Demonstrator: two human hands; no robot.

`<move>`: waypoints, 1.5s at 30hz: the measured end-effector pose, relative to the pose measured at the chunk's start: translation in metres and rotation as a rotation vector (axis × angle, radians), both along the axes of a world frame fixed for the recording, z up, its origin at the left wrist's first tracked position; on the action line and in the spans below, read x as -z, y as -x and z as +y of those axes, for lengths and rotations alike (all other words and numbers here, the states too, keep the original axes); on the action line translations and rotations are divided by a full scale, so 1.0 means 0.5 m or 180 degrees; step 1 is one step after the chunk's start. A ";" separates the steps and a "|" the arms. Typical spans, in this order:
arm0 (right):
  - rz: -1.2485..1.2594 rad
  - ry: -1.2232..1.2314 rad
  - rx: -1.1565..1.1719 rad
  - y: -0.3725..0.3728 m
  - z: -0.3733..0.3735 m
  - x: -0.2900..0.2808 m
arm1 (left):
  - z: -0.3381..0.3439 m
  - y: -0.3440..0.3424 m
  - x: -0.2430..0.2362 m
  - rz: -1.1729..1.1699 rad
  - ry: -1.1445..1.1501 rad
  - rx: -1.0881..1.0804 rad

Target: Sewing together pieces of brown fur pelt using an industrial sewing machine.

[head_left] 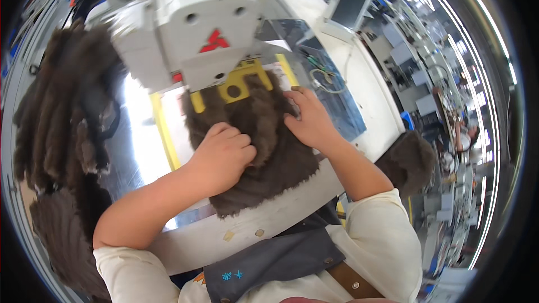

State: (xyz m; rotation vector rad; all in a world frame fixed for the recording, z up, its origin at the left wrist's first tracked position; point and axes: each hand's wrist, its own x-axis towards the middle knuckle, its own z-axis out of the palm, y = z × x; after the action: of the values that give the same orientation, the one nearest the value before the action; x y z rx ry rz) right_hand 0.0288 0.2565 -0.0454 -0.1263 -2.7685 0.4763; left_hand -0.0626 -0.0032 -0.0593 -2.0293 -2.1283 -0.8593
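A piece of dark brown furry fabric (292, 171) lies beneath the white head of a sewing machine (196, 28), its far part under a yellow clamp plate (234, 87). My left hand (224, 154) is closed on the fabric just left of its middle, fingers curled into the pile; the fingertips are partly hidden. A soft raised fold (265, 123) runs beside it toward the clamp. At the fabric's right edge rests my right hand (309, 120), thumb and fingers apart on the pile, close to a yellow strip (287, 69).
Brown furry pieces hang in a heap (67, 106) on the left, and another bundle (409, 163) sits at the right. Green-handled scissors (311, 60) lie on the blue-edged plate behind my right hand. A screen (348, 7) stands farther back.
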 end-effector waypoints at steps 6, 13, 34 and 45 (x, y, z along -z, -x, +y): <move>-0.0586 0.2599 0.1134 -0.033 0.013 0.057 | 0.013 -0.018 -0.014 -0.0156 -0.0112 0.0237; -0.0358 0.1725 0.0377 -0.116 -0.017 0.021 | 0.001 -0.060 -0.023 0.0243 -0.0047 0.0473; 0.2874 0.2823 0.2202 -0.681 0.495 -0.323 | 0.002 -0.080 0.008 0.0114 0.0236 -0.0127; 0.0153 -0.0130 0.4023 -0.815 0.609 -0.119 | 0.015 -0.086 0.003 -0.0225 0.0626 -0.0298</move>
State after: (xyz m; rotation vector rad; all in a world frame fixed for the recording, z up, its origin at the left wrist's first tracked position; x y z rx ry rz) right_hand 0.4362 0.5611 0.0138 -1.6373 -2.0559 0.0551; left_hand -0.0196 0.0041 -0.0609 -1.9929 -2.4125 -0.7465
